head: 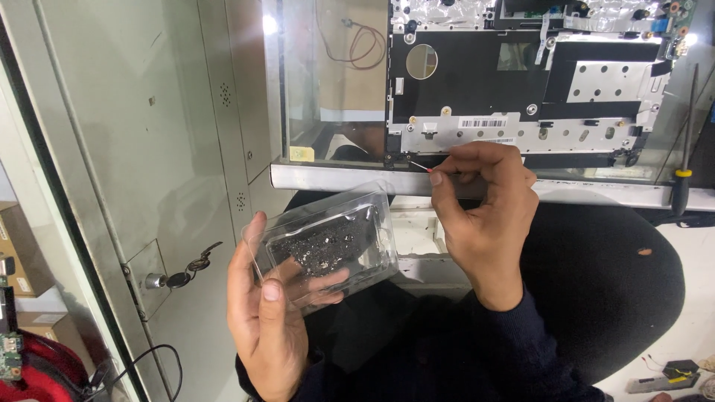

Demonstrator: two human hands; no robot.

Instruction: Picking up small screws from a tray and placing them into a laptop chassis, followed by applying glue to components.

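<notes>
The left hand (261, 313) grasps a clear plastic tray (328, 242) of small black screws, near and left. The right hand (484, 216) pinches a red-tipped tool (424, 169) against the opened laptop chassis (521, 82), farther away.

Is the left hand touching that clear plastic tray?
Touching. The head view shows the left hand cradling the clear plastic tray, thumb pressed against its near wall.
</notes>
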